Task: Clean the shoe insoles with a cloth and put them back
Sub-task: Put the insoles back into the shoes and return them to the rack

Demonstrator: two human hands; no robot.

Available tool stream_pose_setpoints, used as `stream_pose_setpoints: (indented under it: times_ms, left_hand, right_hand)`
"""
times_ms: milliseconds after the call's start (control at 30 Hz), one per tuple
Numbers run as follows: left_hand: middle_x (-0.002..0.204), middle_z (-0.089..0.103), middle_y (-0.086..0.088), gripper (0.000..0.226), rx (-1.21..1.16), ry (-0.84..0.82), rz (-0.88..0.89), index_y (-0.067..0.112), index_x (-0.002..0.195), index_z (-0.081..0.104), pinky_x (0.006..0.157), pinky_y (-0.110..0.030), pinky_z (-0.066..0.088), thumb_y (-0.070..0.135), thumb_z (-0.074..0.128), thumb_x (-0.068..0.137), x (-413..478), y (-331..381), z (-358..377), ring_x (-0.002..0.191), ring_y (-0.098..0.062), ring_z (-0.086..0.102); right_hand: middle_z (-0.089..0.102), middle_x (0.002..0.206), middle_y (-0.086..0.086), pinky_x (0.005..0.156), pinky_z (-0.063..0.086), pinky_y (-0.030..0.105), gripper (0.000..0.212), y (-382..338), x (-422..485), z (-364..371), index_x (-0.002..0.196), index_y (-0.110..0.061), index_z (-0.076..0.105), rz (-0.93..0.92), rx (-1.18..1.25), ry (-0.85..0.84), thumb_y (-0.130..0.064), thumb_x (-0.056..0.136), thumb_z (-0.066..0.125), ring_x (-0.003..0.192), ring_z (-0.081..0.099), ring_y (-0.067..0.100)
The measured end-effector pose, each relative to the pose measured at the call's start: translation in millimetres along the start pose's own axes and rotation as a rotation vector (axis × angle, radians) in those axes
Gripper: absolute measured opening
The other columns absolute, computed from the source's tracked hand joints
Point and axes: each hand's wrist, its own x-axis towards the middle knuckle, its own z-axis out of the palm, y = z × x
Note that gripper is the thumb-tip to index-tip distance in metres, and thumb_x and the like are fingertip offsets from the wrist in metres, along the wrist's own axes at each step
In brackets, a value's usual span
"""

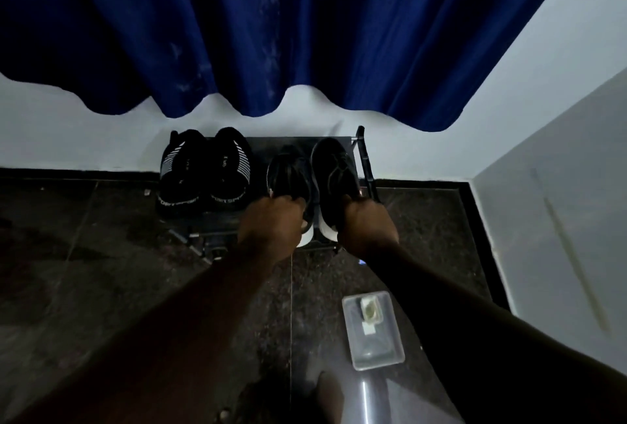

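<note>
Black is most of what shows at twelve o'clock on the rack [259, 152]. My left hand [271, 220] curls round the heel of the left shoe [288, 176], and my right hand [368, 223] clutches the heel of the right shoe [334, 166]. The insoles are hidden; I judge they are inside. Held by the heel alone, either shoe could tip and slip, knocking the striped pair [203, 172] at eleven o'clock or dropping onto the tray [376, 352] at five o'clock.
</note>
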Motion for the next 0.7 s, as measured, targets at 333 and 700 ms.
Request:
stream_pose_setpoints:
  times_ms: [333, 700]
  left_hand:
    - [0.117, 0.072, -0.001, 0.028, 0.107, 0.098, -0.125, 0.026, 0.123, 0.062, 0.071, -0.038, 0.056, 0.025, 0.053, 0.097, 80.6, 9.2, 52.1, 0.096, -0.033, 0.072]
    - [0.115, 0.072, -0.001, 0.028, 0.043, 0.024, -0.213, 0.029, 0.125, 0.060, 0.074, -0.038, 0.055, 0.031, 0.057, 0.098, 99.5, 13.1, 108.9, 0.099, -0.031, 0.073]
  right_hand:
    - [0.070, 0.113, 0.015, 0.070, 0.049, 0.036, 0.038, 45.0, 92.4, 45.7, 0.122, -0.017, 0.062, -0.048, -0.050, -0.001, -0.014, 0.084, 0.068, 0.100, 0.070, 0.039]
    - [0.068, 0.114, 0.017, 0.069, 0.051, 0.042, 0.041, 62.5, 117.1, 103.2, 0.129, -0.017, 0.055, -0.097, 0.072, 0.064, -0.013, 0.089, 0.058, 0.095, 0.069, 0.044]
